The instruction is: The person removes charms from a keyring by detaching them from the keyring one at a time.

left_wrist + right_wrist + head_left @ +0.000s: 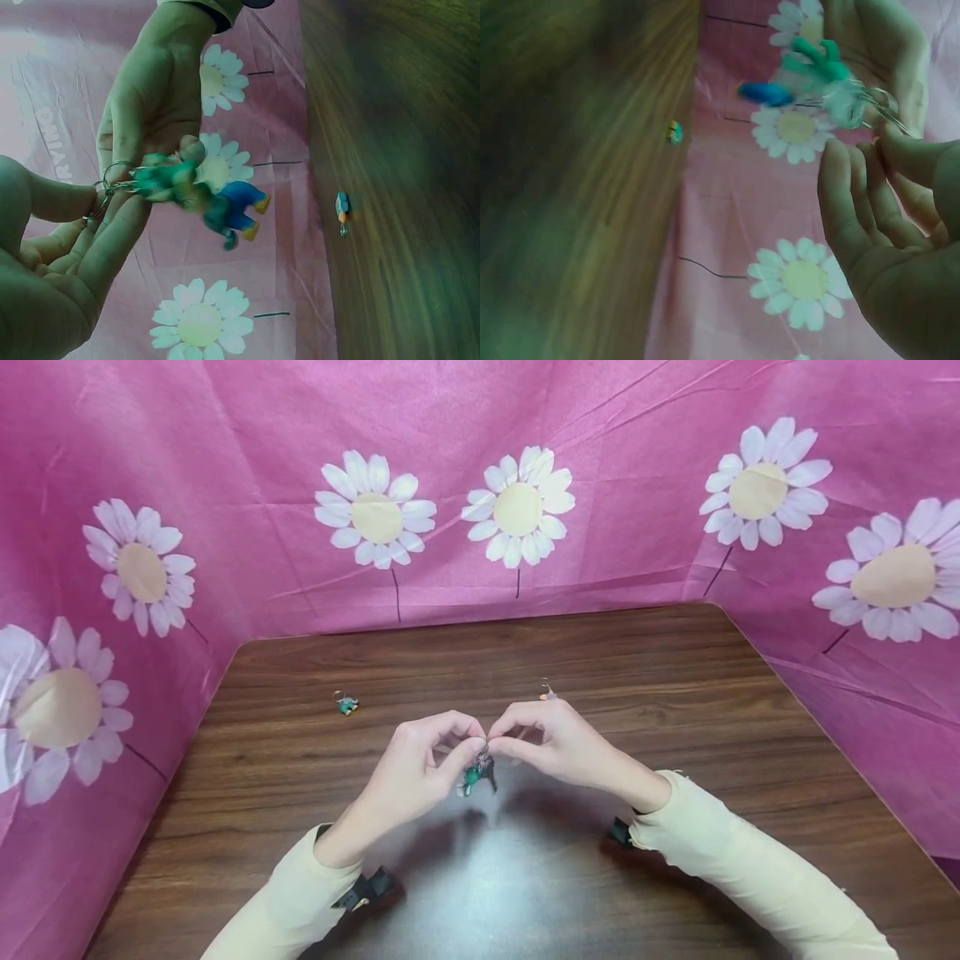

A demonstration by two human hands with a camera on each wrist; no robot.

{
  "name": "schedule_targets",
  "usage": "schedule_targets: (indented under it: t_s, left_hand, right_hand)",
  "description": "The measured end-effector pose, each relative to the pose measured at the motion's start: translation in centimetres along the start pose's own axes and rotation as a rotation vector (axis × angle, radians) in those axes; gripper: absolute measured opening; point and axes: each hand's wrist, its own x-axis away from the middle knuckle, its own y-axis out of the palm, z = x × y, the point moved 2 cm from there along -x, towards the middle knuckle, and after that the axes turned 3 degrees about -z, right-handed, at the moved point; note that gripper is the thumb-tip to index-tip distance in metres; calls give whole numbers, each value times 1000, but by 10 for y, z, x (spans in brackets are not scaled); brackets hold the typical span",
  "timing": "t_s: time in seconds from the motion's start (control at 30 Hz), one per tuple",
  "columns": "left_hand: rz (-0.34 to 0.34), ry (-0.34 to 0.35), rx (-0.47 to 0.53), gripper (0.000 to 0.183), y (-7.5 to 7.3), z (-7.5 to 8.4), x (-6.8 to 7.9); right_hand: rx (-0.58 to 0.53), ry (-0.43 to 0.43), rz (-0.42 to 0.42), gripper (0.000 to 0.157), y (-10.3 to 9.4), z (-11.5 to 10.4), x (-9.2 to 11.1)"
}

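Above the middle of the table, my left hand (408,772) and right hand (566,743) meet fingertip to fingertip. Both pinch the metal rings (105,191) of a bunch of keychains between thumb and forefinger. Below the fingers dangle small figures: a green one (817,64) and one with blue trousers and yellow feet (238,206). They are blurred, and their chains overlap near the rings. In the left wrist view, the left hand (52,277) is nearer the camera; the right hand (900,255) is nearer in the right wrist view.
Farther back on the left lies another keychain (347,704), green and yellow with a ring. A further keychain (549,692) lies just beyond my right hand, partly hidden by it. Pink daisy-printed cloth (450,593) stands around the back and sides of the wooden table (645,660).
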Motion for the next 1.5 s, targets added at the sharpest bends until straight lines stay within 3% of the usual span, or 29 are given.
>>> schedule_targets:
  t_s: [0.1,0.2,0.37,0.5,0.7,0.87,1.0,1.3,1.5]
  left_hand:
    - [16,-21,14,5,0,-3,0]
    - [47,-44,45,3,-1,-5,-1]
    - [128,-85,103,4,-2,-3,-2]
    - [161,-98,143,3,-1,0,-2]
    - [184,-43,173,5,0,1,-1]
    - [189,105,103,6,-3,0,0]
    - [171,203,110,10,-6,-3,1]
    - [152,245,123,17,-11,-9,2]
    - [139,196,226,16,-11,-10,2]
  right_hand:
    - [-23,32,-47,12,5,8,1]
    - [-45,54,-42,14,6,11,5]
    - [-1,38,49,27,12,8,9]
    - [81,-53,147,29,17,1,4]
    - [108,-233,220,21,16,-2,1]
    - [94,-293,269,26,11,-5,3]
    - [73,-313,272,28,9,-10,2]
    - [14,-268,244,18,6,-17,1]
    - [-23,-237,249,19,7,-20,1]
